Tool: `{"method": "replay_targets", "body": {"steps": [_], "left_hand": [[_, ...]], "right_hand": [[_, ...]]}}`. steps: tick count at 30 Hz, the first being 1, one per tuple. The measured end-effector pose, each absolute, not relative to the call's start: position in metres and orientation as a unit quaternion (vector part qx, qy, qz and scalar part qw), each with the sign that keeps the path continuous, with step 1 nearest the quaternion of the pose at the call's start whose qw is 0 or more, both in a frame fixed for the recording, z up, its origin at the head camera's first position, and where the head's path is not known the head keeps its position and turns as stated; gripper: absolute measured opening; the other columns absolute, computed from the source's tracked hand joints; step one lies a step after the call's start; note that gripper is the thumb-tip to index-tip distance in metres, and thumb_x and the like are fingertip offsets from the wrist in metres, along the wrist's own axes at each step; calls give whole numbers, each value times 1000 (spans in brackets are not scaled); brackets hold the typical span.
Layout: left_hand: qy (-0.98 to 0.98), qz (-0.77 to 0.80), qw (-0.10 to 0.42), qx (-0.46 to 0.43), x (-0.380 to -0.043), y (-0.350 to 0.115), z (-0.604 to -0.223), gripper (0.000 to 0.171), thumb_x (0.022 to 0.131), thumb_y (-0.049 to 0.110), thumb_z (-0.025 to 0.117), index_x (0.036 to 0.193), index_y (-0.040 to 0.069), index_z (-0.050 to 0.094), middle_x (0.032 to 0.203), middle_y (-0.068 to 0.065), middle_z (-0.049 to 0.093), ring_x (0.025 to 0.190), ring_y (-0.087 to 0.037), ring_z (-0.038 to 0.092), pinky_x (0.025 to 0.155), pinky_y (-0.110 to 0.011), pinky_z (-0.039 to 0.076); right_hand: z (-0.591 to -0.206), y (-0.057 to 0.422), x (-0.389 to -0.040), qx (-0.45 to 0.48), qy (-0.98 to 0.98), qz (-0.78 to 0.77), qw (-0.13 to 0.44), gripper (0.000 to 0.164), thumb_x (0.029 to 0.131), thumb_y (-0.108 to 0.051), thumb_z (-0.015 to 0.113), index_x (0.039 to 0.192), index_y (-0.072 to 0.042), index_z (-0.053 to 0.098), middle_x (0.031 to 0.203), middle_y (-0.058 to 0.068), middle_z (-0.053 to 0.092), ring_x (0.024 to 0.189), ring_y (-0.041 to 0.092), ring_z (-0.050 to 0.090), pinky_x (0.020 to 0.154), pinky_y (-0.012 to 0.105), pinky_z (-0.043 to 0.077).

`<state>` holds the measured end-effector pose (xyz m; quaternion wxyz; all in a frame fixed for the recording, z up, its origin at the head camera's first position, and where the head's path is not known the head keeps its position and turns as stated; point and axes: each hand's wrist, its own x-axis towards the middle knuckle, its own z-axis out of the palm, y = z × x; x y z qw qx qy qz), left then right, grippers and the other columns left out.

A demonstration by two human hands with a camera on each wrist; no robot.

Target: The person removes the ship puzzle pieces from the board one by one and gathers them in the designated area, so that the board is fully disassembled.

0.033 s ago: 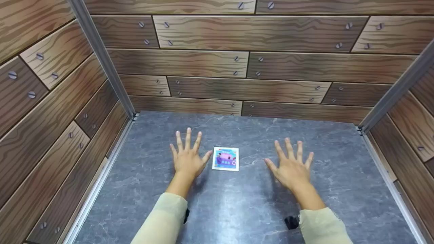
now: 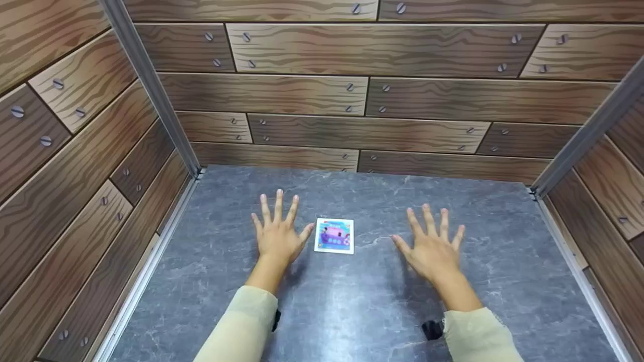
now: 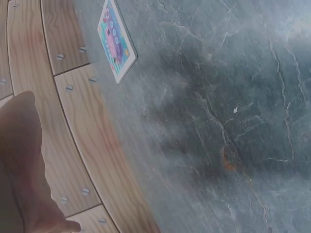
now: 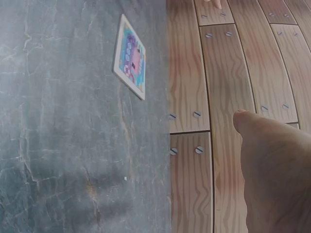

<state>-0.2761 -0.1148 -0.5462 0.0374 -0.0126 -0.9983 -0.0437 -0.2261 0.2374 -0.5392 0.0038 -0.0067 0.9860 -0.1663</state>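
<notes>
A flat square thing with a white border and a pink, purple and blue cartoon picture (image 2: 334, 236) lies on the grey tabletop (image 2: 352, 291) between the hands. To its left, my left hand (image 2: 277, 239) is held palm down with fingers spread and straight; the thumb tip is close to the square's left edge. My right hand (image 2: 435, 249), likewise spread, is farther off on the right. Both hands seem raised over the table, casting shadows. Each wrist view shows part of a hand, with the picture square (image 3: 116, 43) lying apart from it. Neither hand holds anything.
Wood-plank-patterned panels enclose the table at the back (image 2: 387, 50), left (image 2: 75, 201) and right (image 2: 614, 211). Grey metal posts stand at the back corners, and metal strips (image 2: 146, 271) run along the table's sides. Something small and black (image 2: 432, 330) shows beneath the right sleeve.
</notes>
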Motion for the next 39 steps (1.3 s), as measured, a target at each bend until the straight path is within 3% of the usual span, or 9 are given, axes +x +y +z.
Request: {"method": "replay_targets", "body": {"steps": [13,21,28,32,39], "left_hand": [[-997,-65,46,-17,-285,-104,-570,86,103,74,47,174,40,13,186,-4,0,171,-47,-1,131,-77,15],[-996,-94,5,-7,-286,-91,-618,88,100,77,51,173,35,25,185,-7,13,170,-47,10,132,-73,22],[-982,-185,-26,8,-284,-80,-647,88,100,76,53,172,30,32,183,-11,18,169,-49,11,135,-69,14],[-972,-233,-14,28,-282,-76,-656,86,97,75,59,168,30,40,181,-12,25,170,-47,11,136,-68,9],[-976,-216,29,19,-280,-72,-672,83,92,80,59,160,33,52,179,-14,28,169,-48,14,137,-65,12]], "right_hand": [[-534,243,-238,-10,988,-157,-2,90,105,-80,31,176,-29,10,184,13,-6,166,53,-18,122,78,-24],[-537,238,-243,-16,988,-154,1,88,105,-78,34,176,-29,12,184,12,-4,166,54,-15,123,79,-21],[-548,230,-243,-20,988,-154,7,87,106,-76,37,175,-29,13,184,12,-1,167,53,-13,124,80,-18],[-557,224,-242,-21,987,-160,22,87,106,-76,38,175,-29,14,184,12,0,167,52,-12,124,80,-18],[-570,214,-246,-26,985,-167,37,85,107,-71,43,175,-27,18,184,13,4,167,54,-8,124,82,-13]]}}
